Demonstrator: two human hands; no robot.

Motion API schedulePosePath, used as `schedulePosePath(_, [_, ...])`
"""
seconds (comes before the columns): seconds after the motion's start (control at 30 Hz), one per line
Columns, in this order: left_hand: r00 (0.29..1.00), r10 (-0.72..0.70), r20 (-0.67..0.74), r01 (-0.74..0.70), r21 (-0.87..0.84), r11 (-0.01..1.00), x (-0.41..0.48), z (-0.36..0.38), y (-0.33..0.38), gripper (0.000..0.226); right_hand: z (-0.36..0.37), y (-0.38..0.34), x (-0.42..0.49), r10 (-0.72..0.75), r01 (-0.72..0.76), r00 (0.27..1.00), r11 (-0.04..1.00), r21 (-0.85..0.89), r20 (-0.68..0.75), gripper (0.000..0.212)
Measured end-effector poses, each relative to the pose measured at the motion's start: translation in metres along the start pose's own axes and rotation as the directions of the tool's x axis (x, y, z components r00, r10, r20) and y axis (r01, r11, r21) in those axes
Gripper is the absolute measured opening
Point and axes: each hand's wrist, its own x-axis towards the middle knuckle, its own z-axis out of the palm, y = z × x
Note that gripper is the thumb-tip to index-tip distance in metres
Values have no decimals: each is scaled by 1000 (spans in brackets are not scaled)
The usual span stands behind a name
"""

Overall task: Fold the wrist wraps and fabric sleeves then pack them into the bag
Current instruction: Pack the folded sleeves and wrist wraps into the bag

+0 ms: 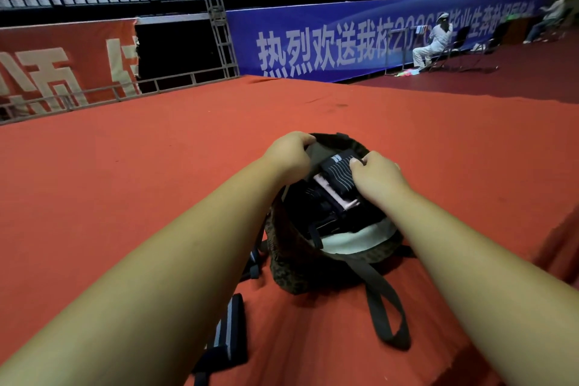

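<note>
Two bare forearms are stretching up from the bottom corners of the frame toward the centre. Just beside the left forearm, at the lower left, a dark wrist wrap with pale stripes is lying on the red carpet, outside the bag.

At the centre, a dark patterned bag is sitting on the carpet with its mouth gaping toward the camera, and its dark strap is looping down onto the carpet at the lower right. The left hand is curling its fingers over the bag's far left rim and gripping it. The right hand is gripping a folded wrap, dark with thin pale stripes, thumb on top, right at the bag's mouth. Below it, more dark folded pieces are lying inside the bag, and a white fabric is showing along the near inner edge.

Across the upper right, a blue banner with pale lettering is running along the floor, and a person in white is sitting on a chair in front of it.
</note>
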Motion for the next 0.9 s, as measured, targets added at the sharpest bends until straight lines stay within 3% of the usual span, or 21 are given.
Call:
schedulePosePath(0.1, [1000,12,6,-12,5,1000,-3,1,1,60,6,-2,5,18,-18,1000,994,-104,-6,49])
schedulePosePath(0.27, [996,60,61,-61,7,998,-23,-3,0,67,12,-11,5,43,-45,999,991,-127,-18,50])
schedulePosePath(0.43, [997,62,48,-58,-74,996,-51,-22,-10,61,5,-12,-6,0,1,997,1000,3,-83,49])
schedulePosePath(0.57, [999,-42,6,43,-253,967,-83,-31,-29,55,-8,-17,-44,-85,98,969,994,47,-232,49])
schedulePosePath(0.7, [965,-214,-150,156,-329,932,-123,-26,-59,43,-3,-41,-106,-195,220,913,975,33,-358,28])
schedulePosePath(0.8, [937,-334,-102,281,-344,896,-156,-12,-91,38,18,-59,-151,-227,278,907,956,98,-355,14])
schedulePosePath(0.9, [910,-414,17,408,-218,887,-194,4,-124,34,45,-69,-188,-322,379,904,908,179,-281,7])
